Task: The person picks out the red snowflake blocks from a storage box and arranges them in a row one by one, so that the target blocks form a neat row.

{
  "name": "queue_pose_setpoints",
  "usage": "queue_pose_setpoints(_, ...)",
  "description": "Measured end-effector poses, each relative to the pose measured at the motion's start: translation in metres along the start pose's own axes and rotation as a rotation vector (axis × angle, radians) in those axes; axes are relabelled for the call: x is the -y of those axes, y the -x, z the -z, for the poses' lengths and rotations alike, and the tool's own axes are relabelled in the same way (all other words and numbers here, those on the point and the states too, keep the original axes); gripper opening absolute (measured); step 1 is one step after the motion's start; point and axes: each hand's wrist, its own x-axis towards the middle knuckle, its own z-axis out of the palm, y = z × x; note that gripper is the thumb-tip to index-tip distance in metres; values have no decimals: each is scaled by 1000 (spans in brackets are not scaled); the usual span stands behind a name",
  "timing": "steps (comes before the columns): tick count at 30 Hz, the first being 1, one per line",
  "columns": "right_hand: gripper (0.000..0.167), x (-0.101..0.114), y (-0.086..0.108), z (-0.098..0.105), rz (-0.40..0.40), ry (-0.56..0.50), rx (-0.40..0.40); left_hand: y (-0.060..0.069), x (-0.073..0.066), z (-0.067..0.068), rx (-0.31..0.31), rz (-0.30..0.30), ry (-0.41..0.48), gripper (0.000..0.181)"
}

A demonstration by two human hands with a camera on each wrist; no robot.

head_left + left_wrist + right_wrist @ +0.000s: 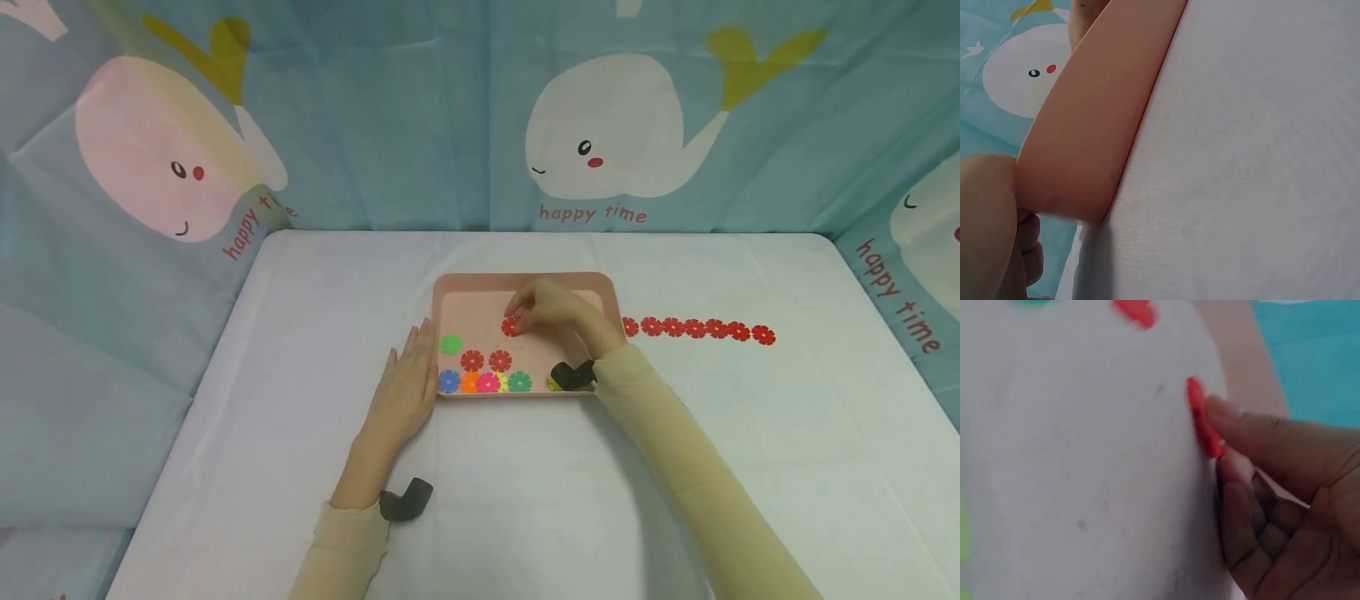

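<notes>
My right hand (551,304) is over the pink tray (525,282), pinching a red flower-shaped disc (1202,419) between thumb and fingers. My left hand (405,383) rests along the tray's left side with its fingers extended, touching the wall. In the left wrist view, part of that hand (988,219) shows at the tray's corner. Inside the tray lie two more red discs (472,361), a light green one (452,344), and a front row with blue (448,382), orange, pink (488,382), yellow and green (519,382) discs. Another yellow disc is partly hidden by the right wrist's black strap.
A line of several red discs (695,328) runs rightward across the white table (525,500) from the tray's right edge. Blue curtains (420,125) with whale prints surround the back and sides. My right forearm crosses the tray's right front corner.
</notes>
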Motion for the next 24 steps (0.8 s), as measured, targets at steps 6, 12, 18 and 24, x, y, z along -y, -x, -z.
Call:
queue_pose_setpoints(6,16,2,-2,-1,-6,65,7,0,-1,1,-3,-7,-2,56)
queue_pose_setpoints(12,18,3,0,-1,7,98,15,-1,0,1,-3,-6,-2,56)
queue_pose_setpoints(18,17,4,1,-2,10,116,23,0,0,0,-2,9,-5,56)
queue_pose_setpoints(24,16,2,1,-2,5,111,49,1,-1,0,9,20,1,56)
